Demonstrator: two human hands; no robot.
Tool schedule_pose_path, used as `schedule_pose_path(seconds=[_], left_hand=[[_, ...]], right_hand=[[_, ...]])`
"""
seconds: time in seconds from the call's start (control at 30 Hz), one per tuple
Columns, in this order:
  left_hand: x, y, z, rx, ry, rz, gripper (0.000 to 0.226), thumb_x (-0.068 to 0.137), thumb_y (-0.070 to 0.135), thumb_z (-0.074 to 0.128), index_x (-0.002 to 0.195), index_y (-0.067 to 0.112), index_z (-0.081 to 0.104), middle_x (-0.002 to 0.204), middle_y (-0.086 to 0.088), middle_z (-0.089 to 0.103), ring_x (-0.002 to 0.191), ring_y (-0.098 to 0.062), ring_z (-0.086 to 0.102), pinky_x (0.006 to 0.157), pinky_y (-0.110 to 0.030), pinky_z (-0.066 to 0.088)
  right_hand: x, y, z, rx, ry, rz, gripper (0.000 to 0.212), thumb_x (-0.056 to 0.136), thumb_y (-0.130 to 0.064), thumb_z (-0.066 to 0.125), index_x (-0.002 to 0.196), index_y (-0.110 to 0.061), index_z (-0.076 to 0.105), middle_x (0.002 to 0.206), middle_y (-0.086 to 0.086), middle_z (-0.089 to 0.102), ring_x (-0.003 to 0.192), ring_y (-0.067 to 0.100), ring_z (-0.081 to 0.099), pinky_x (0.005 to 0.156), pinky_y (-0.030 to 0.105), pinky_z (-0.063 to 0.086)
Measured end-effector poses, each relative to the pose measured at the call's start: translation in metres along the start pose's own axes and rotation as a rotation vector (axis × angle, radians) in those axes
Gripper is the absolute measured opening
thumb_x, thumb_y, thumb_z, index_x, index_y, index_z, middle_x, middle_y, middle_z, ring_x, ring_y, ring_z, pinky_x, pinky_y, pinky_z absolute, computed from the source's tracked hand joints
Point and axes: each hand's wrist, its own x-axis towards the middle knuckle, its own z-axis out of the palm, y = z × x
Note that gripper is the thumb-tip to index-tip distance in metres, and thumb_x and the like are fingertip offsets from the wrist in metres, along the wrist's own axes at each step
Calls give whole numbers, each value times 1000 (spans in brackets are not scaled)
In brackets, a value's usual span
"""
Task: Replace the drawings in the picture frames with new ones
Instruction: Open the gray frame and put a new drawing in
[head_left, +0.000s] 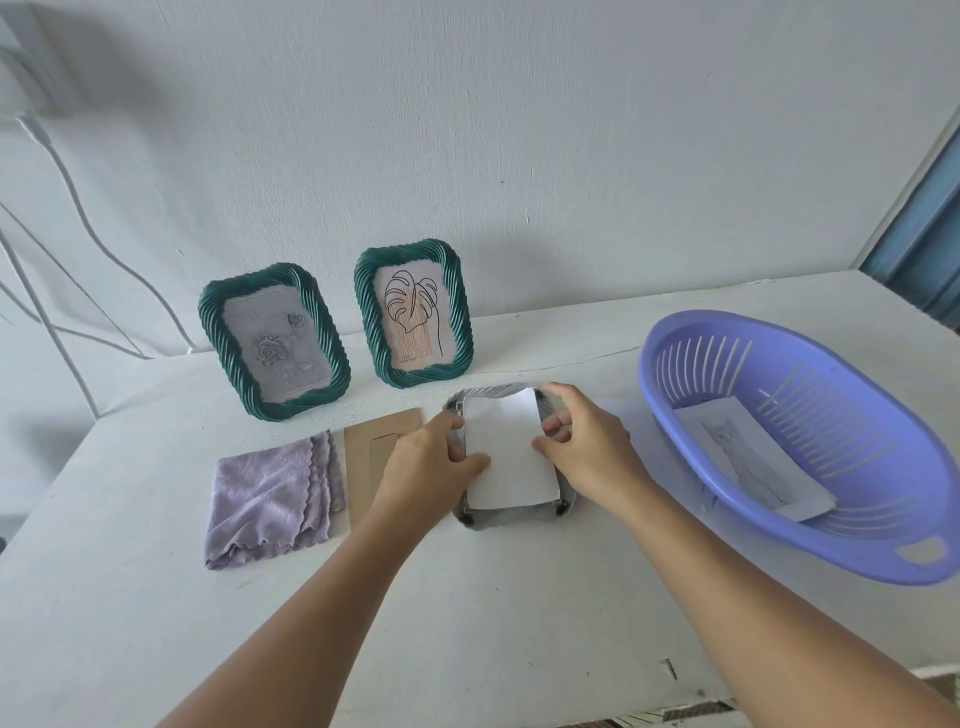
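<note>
A third picture frame (511, 519) lies face down in the middle of the table, its back open. A white sheet of paper (511, 452) lies blank side up in the frame's opening. My left hand (431, 462) pinches the sheet's left edge. My right hand (582, 441) pinches its right edge. Two green rope-pattern frames stand against the wall: the left one (272, 340) holds a rose drawing, the right one (413, 312) a leaf line drawing. The brown cardboard backing (371, 441) lies left of the open frame.
A folded lilac cloth (272, 499) lies at the left beside the backing. A purple slotted plastic basket (800, 441) sits at the right with a cat drawing (753, 457) inside. White cables (67, 208) run down the wall at the far left.
</note>
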Motion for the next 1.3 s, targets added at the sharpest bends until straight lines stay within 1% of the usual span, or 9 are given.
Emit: schedule_pose_path(seconds=[0.2,0.33,0.47,0.6,0.7,0.8,0.97,1.13,1.3], left_hand=[[-1,0,3,95,-13,3,46,85,42,74,125,26,59,102,0,51,98,-22,55,83,-39,50],[2,-4,0,87,-39,8,37,84,42,74,116,27,65,95,-1,53,96,-22,52,72,-32,39],[5,-7,0,78,-42,4,42,84,42,74,123,30,66,96,-4,60,96,-18,53,65,-25,36],[6,-7,1,71,-41,-1,42,84,42,73,122,27,66,95,-4,60,96,-19,53,68,-29,38],[6,-7,1,61,-30,-6,44,84,40,74,124,28,62,95,-3,59,93,-19,54,67,-31,38],[5,-7,1,69,-41,-4,52,85,39,72,135,29,59,98,-2,58,93,-18,54,70,-31,38],[8,-7,2,76,-68,-18,57,86,41,71,140,27,58,96,-1,57,93,-17,54,68,-29,38],[8,-8,0,61,-71,-34,55,84,42,72,136,30,59,95,-3,61,92,-16,56,68,-30,39],[8,-6,-1,70,-73,-42,55,84,43,72,136,30,60,96,-3,62,94,-17,57,69,-30,40]], right_hand=[[-1,-1,0,-50,-7,3,51,88,-27,71,135,-38,55,97,-18,66,88,2,61,101,42,45],[-3,-4,-2,-170,-14,-31,35,92,-28,68,127,-30,68,100,-13,67,102,12,63,97,38,44],[-3,-6,-1,-229,-21,-45,32,94,-30,65,126,-31,70,99,-6,67,110,17,60,95,35,43],[-1,-3,0,-246,-40,-42,29,95,-31,63,124,-31,71,100,-4,65,109,17,59,94,36,43],[-1,0,5,-285,-48,-59,24,95,-34,62,117,-31,72,97,-5,54,108,18,57,97,39,41],[-1,1,7,-282,-49,-71,31,95,-36,62,125,-32,69,102,-7,46,110,14,56,104,41,40],[-1,0,4,-235,-53,-59,35,94,-36,64,129,-32,68,106,-8,48,110,12,57,105,39,39],[-3,-1,3,-227,-51,-71,35,94,-35,66,129,-31,67,88,-17,44,114,10,54,103,37,39],[-3,0,3,-228,-42,-62,37,93,-38,66,130,-32,67,91,-16,43,112,10,56,103,35,40]])
